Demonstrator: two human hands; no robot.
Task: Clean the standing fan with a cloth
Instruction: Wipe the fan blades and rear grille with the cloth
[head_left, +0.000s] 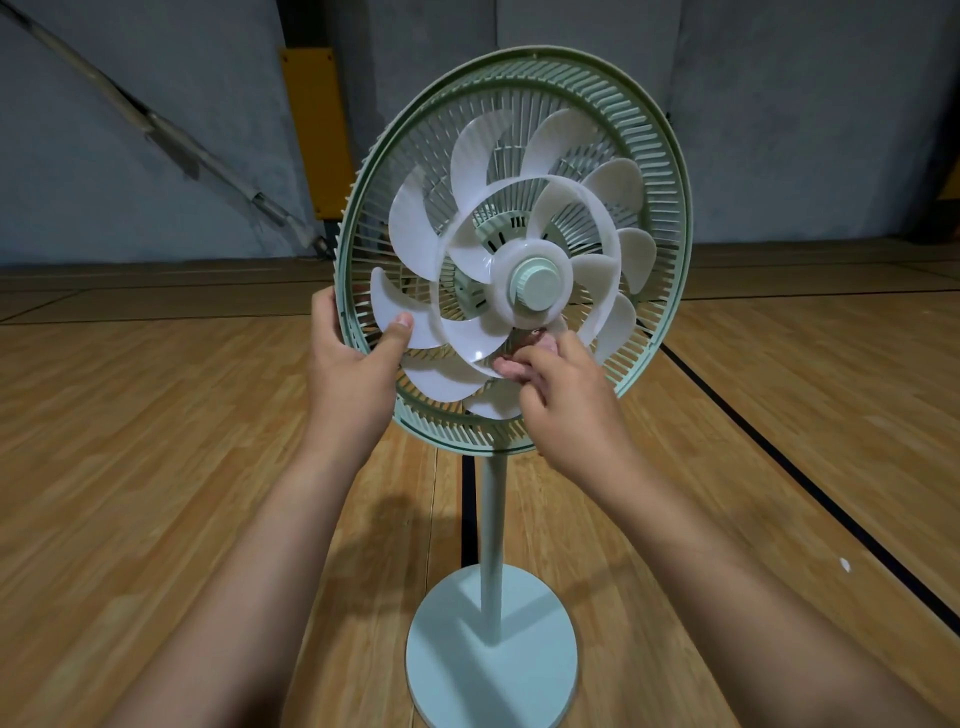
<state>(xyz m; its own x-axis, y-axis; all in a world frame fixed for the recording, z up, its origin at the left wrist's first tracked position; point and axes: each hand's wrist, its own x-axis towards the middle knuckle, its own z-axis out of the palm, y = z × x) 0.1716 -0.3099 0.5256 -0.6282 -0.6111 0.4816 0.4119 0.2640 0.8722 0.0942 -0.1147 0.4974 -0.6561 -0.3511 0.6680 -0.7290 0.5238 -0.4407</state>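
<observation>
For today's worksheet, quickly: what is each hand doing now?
Left hand: grips the fan guard rim.
Right hand: pinches a white blade below the hub.

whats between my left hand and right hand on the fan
The lower white blades fill the gap between the left hand, gripping the rim, and the right hand under the hub. The head view shows it.

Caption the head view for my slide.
Left hand grips the green fan guard; right hand pinches a white blade below the hub.
</observation>
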